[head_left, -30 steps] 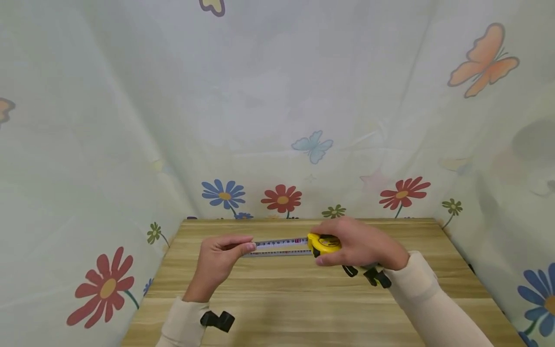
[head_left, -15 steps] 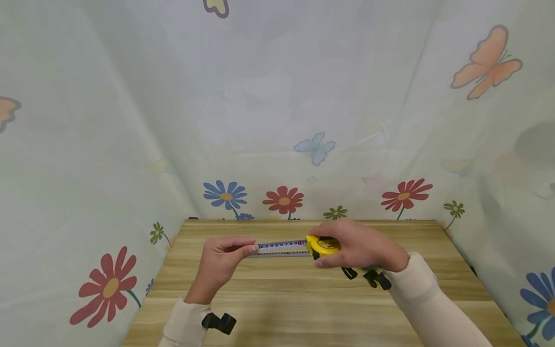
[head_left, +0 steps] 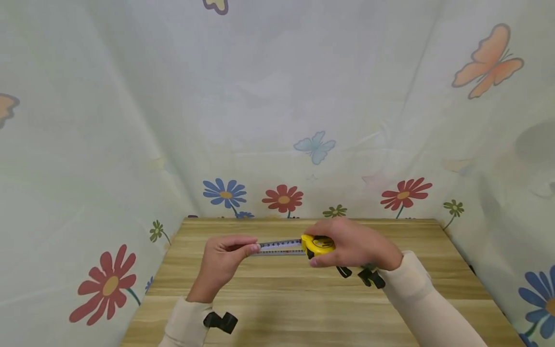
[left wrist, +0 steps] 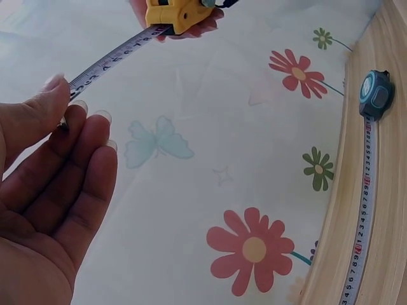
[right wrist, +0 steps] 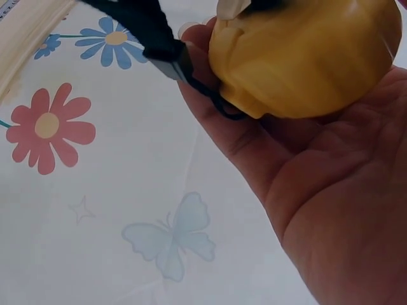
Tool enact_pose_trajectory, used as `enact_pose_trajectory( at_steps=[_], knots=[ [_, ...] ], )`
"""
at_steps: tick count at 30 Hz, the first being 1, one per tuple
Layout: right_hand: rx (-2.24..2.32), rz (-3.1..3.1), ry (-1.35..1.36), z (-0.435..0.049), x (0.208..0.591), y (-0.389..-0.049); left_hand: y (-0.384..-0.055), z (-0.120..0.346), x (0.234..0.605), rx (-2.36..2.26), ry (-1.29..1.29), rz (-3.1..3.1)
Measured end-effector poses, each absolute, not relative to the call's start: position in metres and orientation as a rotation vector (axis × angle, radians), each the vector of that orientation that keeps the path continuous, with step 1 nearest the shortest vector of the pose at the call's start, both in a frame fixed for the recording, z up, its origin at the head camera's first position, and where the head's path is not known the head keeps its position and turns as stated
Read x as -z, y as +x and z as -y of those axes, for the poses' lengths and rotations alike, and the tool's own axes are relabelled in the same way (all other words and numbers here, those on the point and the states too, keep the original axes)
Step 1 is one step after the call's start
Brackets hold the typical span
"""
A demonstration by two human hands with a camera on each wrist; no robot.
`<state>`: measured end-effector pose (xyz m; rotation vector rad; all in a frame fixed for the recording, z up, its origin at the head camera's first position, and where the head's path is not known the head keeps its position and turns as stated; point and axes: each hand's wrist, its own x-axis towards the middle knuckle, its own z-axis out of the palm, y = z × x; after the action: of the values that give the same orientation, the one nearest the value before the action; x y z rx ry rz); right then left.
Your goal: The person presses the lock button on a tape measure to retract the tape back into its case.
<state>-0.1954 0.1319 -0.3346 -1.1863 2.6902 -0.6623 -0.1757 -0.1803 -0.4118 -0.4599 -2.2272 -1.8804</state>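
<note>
My right hand (head_left: pixel 360 245) grips the yellow case of a tape measure (head_left: pixel 320 246), thumb on the near side. A dark strap (right wrist: pixel 166 57) hangs from the case in the right wrist view. From the case a white blade (head_left: pixel 282 243) runs left, and my left hand (head_left: pixel 220 262) pinches its end between thumb and forefinger. In the left wrist view the other fingers of that hand are loosely bent. Beyond it, a blue-grey tape measure (left wrist: pixel 376 95) lies on the table with its blade (left wrist: pixel 364 203) drawn out. My right hand hides that case in the head view.
The wood-grain table (head_left: pixel 295 299) is bounded at the back and sides by a pale cloth (head_left: pixel 277 96) printed with flowers and butterflies. Black camera mounts (head_left: pixel 220 322) sit at both wrists.
My right hand has moved slightly left with the yellow case, and the blade between the hands is shorter. My left hand keeps its pinch, shifted slightly right in the view.
</note>
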Motion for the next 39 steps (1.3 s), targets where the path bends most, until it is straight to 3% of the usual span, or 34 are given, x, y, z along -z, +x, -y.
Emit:
enact_pose_trajectory(
  at_steps=[39],
  knots=[
    [0.666,-2.671,-1.225,-0.115,0.332,-0.191,-0.173,0.17,0.413,1.885,-0.452,2.258]
  ],
)
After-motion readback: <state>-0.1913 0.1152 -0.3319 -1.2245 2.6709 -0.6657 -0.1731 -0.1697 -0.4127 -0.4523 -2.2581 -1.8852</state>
